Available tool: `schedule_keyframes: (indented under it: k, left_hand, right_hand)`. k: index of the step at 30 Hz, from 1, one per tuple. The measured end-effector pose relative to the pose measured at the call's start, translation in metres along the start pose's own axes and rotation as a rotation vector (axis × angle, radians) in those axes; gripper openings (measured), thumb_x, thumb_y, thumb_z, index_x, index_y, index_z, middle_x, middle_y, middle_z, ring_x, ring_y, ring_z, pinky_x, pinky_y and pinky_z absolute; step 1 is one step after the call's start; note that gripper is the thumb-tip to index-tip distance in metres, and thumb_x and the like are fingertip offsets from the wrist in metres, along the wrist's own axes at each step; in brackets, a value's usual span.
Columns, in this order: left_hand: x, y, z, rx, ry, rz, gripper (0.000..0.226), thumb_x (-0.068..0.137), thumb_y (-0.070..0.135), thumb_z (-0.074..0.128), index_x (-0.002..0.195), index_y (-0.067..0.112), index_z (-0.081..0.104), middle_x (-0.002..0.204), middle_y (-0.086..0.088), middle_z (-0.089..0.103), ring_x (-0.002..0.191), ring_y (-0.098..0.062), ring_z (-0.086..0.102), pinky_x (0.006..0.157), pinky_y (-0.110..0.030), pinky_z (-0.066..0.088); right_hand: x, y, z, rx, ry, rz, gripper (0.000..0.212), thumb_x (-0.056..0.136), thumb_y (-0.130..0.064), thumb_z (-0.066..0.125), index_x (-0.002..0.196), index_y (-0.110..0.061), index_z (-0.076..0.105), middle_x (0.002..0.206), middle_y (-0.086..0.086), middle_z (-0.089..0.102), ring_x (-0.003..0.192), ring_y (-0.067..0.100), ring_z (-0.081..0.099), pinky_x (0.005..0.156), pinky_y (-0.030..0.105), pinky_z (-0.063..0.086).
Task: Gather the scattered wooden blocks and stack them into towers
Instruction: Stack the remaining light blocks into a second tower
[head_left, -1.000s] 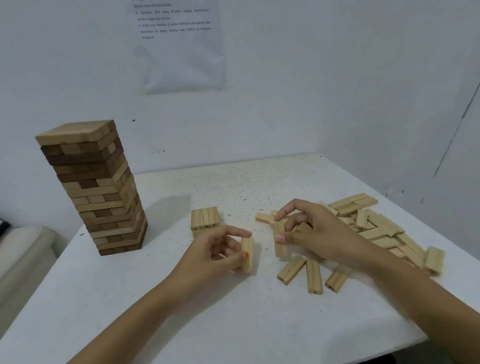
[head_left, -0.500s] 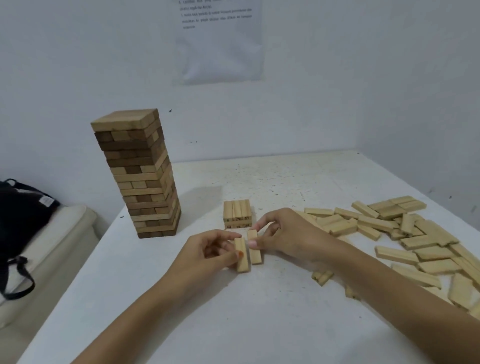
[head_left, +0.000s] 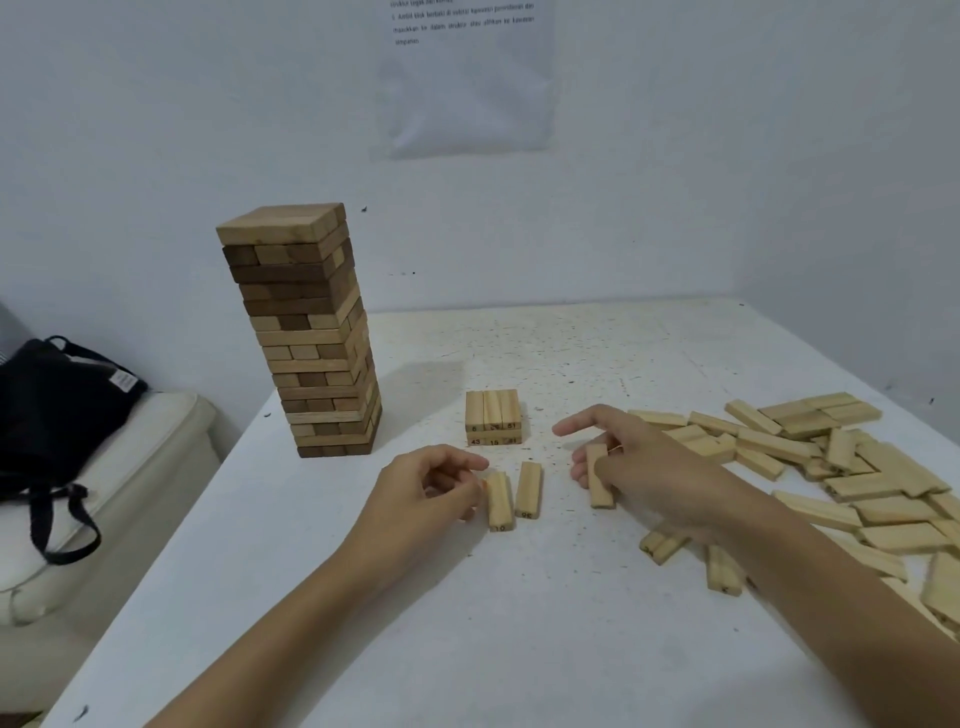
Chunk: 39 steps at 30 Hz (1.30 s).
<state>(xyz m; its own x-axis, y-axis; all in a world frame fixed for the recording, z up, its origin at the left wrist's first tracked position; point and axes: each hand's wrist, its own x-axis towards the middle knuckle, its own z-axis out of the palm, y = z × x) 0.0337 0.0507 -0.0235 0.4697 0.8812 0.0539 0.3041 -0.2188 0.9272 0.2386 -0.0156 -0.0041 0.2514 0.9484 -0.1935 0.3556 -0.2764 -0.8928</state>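
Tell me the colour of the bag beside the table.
The bag is black with a small pale label, seen best in the head view.

There is just one camera. It sits on the person's head and looks forward and down at the white bench (head_left: 519, 649). It is close: both arms come in from the bottom edge, and the left grip (head_left: 426, 488) and the right grip (head_left: 639, 462) sit near the middle of the picture. The view is wide. It takes in the tall tower (head_left: 306, 338) on the left, the loose blocks (head_left: 857, 478) running off the right edge, and the black bag (head_left: 57, 410) beside the bench on the far left. Up top it reaches the wall (head_left: 156, 130) and the lower part of a paper sheet (head_left: 467, 93) stuck there.
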Motion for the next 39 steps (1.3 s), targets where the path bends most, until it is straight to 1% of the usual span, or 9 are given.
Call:
schedule_keyframes:
  k: [2, 5, 7, 18, 24, 26, 29, 34, 39]
  left_hand:
    - [-0.001, 0.000, 0.001, -0.026, 0.022, -0.022, 0.016, 0.087, 0.006, 0.061, 0.091, 0.018, 0.072, 0.078, -0.003, 0.064, 0.067, -0.008, 0.059, 0.062, -0.011, 0.048]
    - [-0.002, -0.001, 0.002, -0.011, 0.011, -0.008, 0.016, 0.085, 0.005, 0.064, 0.091, 0.018, 0.073, 0.081, -0.005, 0.065, 0.067, -0.008, 0.059, 0.063, -0.012, 0.049]
    - [-0.004, -0.001, 0.004, -0.022, 0.006, 0.006, 0.016, 0.085, 0.005, 0.066, 0.092, 0.018, 0.072, 0.085, -0.006, 0.065, 0.068, -0.009, 0.059, 0.061, -0.012, 0.048]
    - [0.003, -0.009, 0.007, 0.026, 0.008, 0.095, 0.019, 0.085, 0.014, 0.070, 0.104, 0.019, 0.071, 0.096, 0.001, 0.064, 0.077, -0.002, 0.061, 0.071, -0.014, 0.049]
    - [0.004, -0.011, 0.007, 0.068, -0.032, 0.166, 0.023, 0.086, 0.013, 0.069, 0.106, 0.023, 0.068, 0.102, 0.000, 0.060, 0.078, -0.003, 0.059, 0.073, -0.013, 0.047]
    - [0.004, -0.011, 0.007, 0.069, -0.039, 0.187, 0.026, 0.085, 0.013, 0.070, 0.108, 0.025, 0.067, 0.104, 0.002, 0.060, 0.083, -0.003, 0.059, 0.074, -0.016, 0.049]
    - [0.004, -0.013, 0.005, 0.084, -0.036, 0.200, 0.031, 0.082, 0.016, 0.074, 0.110, 0.027, 0.066, 0.102, 0.006, 0.063, 0.088, -0.006, 0.059, 0.071, -0.017, 0.049]
    - [0.003, -0.013, 0.006, -0.046, -0.027, 0.111, 0.041, 0.073, 0.016, 0.081, 0.110, 0.025, 0.065, 0.100, 0.000, 0.065, 0.083, -0.006, 0.056, 0.067, -0.013, 0.045]
    - [0.001, -0.011, 0.005, -0.004, -0.084, 0.108, 0.060, 0.058, 0.036, 0.083, 0.113, 0.023, 0.063, 0.097, 0.000, 0.065, 0.079, -0.005, 0.059, 0.071, -0.017, 0.049]
  right_hand:
    - [0.000, 0.003, -0.003, -0.077, 0.002, -0.031, 0.047, 0.089, 0.009, 0.043, 0.109, -0.031, 0.060, 0.095, 0.002, 0.061, 0.098, 0.029, 0.064, 0.091, 0.047, 0.051]
    - [0.001, 0.002, -0.002, -0.163, 0.073, -0.101, 0.042, 0.088, 0.007, 0.054, 0.107, -0.030, 0.060, 0.099, -0.001, 0.054, 0.082, 0.013, 0.057, 0.071, 0.024, 0.050]
    - [0.001, 0.004, -0.001, -0.214, 0.122, -0.122, 0.037, 0.087, 0.004, 0.060, 0.102, -0.030, 0.062, 0.100, -0.001, 0.053, 0.078, 0.010, 0.052, 0.065, 0.017, 0.047]
    - [0.000, 0.004, 0.012, -0.114, 0.097, -0.109, 0.027, 0.084, -0.007, 0.071, 0.101, -0.026, 0.060, 0.084, 0.000, 0.061, 0.070, 0.013, 0.062, 0.082, 0.044, 0.057]
    - [-0.004, 0.001, 0.021, -0.190, 0.037, -0.200, 0.037, 0.084, -0.020, 0.071, 0.113, -0.033, 0.052, 0.097, -0.004, 0.057, 0.076, 0.006, 0.058, 0.076, 0.028, 0.056]
    - [-0.008, 0.000, 0.022, -0.280, -0.023, -0.235, 0.053, 0.080, -0.032, 0.074, 0.122, -0.038, 0.043, 0.105, -0.009, 0.050, 0.086, 0.001, 0.053, 0.068, 0.015, 0.048]
    - [-0.015, 0.001, 0.029, -0.371, -0.021, -0.313, 0.064, 0.077, -0.042, 0.075, 0.125, -0.043, 0.033, 0.108, -0.020, 0.040, 0.101, -0.007, 0.042, 0.073, 0.013, 0.038]
    - [-0.010, 0.002, 0.026, -0.403, -0.047, -0.355, 0.065, 0.075, -0.021, 0.070, 0.125, -0.042, 0.035, 0.108, -0.016, 0.046, 0.102, 0.003, 0.042, 0.073, 0.015, 0.042]
    - [-0.012, -0.003, 0.014, -0.495, -0.129, -0.365, 0.067, 0.079, -0.015, 0.067, 0.130, -0.045, 0.034, 0.120, -0.018, 0.042, 0.108, -0.003, 0.034, 0.083, 0.013, 0.038]
